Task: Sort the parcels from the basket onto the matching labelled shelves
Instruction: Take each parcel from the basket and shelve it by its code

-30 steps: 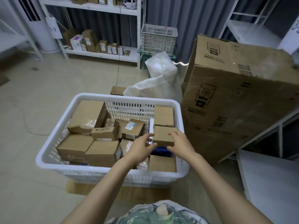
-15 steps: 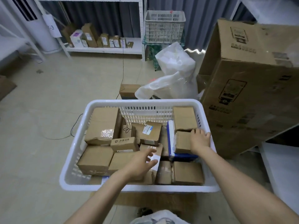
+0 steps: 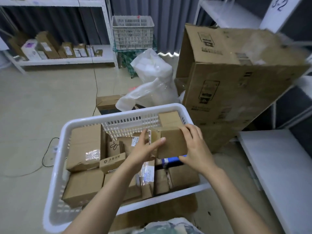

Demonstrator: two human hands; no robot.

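**A:** What has changed in the last half second?

**B:** The small brown parcel [image 3: 172, 142] lay flat on the blue box [image 3: 173, 160] at the basket's [image 3: 55, 166] 2 o'clock corner, under the right hand [image 3: 195, 149] alone. Now it is lifted clear, tipped, and held above that corner.

**A:** And the fingers?

**B:** Both sets are grasping it. The left hand [image 3: 143, 151] pinches the left end, and the right hand curls over the right side.

**A:** So what does that mean for the task?

**B:** The pick looks done, and I'd say reading the label comes next. The print on its left end is too blurred to read. A "3-2" card [image 3: 278, 4] hangs at 1 o'clock, and a stocked shelf [image 3: 67, 60] stands at 10 o'clock. Many parcels remain, so the sort is at an early stage.
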